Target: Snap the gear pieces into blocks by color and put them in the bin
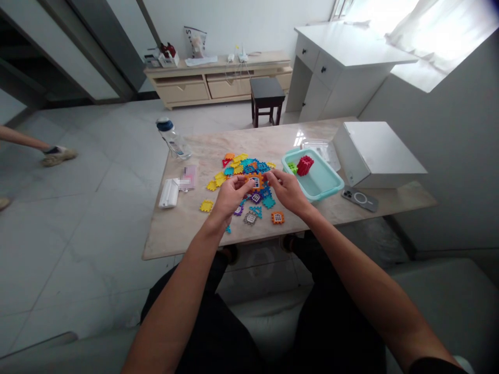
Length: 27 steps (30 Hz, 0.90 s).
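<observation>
An orange building tile (pixel 254 182) with a white window grid is held up over the pile between my two hands. My left hand (pixel 230 196) pinches its left side with thumb and fingers. At its right edge, the fingers of my right hand (pixel 286 189) are closed on the same tile. Below and behind lies a loose pile of interlocking tiles, with yellow tiles (pixel 220 179) to the left and blue tiles (pixel 255 166) at the back. Nearer me are a grey window tile (pixel 250 218) and another orange window tile (pixel 278 217).
A mint basket (pixel 331 193) holding red tiles (pixel 305 165) and green tiles (pixel 292 167) stands right, near a white box (pixel 380 150) and a phone (pixel 359 199). A water bottle (pixel 173 139) and tissue pack (pixel 169 194) are left. A person's leg (pixel 27 139) shows far left.
</observation>
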Available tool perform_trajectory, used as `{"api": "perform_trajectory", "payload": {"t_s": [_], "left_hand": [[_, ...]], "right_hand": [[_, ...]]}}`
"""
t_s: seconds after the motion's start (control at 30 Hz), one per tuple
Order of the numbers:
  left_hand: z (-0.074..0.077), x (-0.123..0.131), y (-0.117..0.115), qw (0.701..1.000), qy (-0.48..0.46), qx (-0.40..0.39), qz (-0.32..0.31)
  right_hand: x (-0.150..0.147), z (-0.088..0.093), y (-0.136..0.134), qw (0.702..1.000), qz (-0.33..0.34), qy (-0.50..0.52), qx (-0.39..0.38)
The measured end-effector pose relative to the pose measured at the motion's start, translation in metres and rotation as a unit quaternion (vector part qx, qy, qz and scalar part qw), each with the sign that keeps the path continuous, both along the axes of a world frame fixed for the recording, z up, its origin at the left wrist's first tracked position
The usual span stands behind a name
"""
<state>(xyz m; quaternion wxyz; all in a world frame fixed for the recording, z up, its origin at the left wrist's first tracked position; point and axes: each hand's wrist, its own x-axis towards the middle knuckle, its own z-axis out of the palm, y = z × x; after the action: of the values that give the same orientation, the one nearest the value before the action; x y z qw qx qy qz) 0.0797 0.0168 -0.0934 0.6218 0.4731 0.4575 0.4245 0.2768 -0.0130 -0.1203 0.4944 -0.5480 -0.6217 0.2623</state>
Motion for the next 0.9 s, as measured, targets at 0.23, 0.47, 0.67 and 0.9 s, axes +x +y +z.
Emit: {"api": "perform_trajectory", "payload": {"t_s": [0.23,0.47,0.67,0.9], "left_hand": [[0.021,-0.019,0.016,0.981,-0.102,-0.039,0.159],[0.027,-0.03,0.014,0.968,-0.157,-0.09,0.174],[0.016,-0.032,0.01,0.969,-0.17,-0.082,0.16],[0.012,-0.039,0.018,0.961,-0.202,-0.114,0.152]], "right_hand": [[0.014,-0.027,0.009,0.96,0.043,-0.276,-0.027],[-0.005,-0.058,0.035,0.876,0.128,-0.445,-0.133],[-0.031,-0.075,0.058,0.853,0.101,-0.48,-0.176],[-0.077,-0.081,0.079,0.864,0.049,-0.462,-0.193]]}}
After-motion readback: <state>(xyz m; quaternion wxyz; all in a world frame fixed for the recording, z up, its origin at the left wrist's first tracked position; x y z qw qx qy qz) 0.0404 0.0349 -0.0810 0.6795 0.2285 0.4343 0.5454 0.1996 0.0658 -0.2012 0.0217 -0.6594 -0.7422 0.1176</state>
